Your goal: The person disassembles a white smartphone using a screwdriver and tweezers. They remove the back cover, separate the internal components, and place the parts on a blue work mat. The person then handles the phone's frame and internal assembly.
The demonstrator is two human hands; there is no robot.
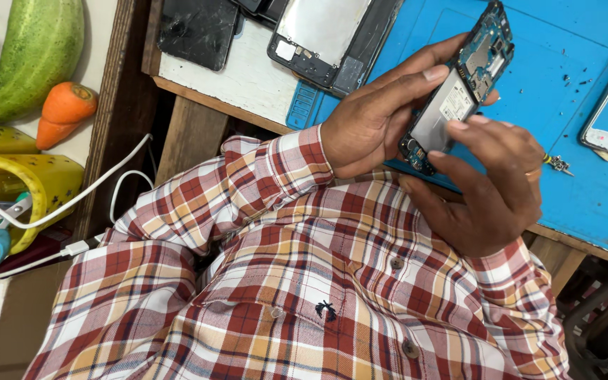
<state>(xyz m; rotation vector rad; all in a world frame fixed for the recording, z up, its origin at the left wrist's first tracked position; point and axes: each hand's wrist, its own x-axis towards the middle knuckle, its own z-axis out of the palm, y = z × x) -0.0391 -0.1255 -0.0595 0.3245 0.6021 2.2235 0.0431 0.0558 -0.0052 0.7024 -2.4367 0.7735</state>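
A phone repair workshop: a blue work mat (564, 56) covers the wooden counter (248, 84), strewn with stripped phone screens (328, 32), a cracked dark phone (198, 28) and tiny loose screws (571, 77).

White battery label (457, 104) — cracked dark screen (197, 29)

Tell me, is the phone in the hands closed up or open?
Open. The phone has no back cover: its silver battery and green-blue circuit board show, while both hands, left hand and right hand, hold it.
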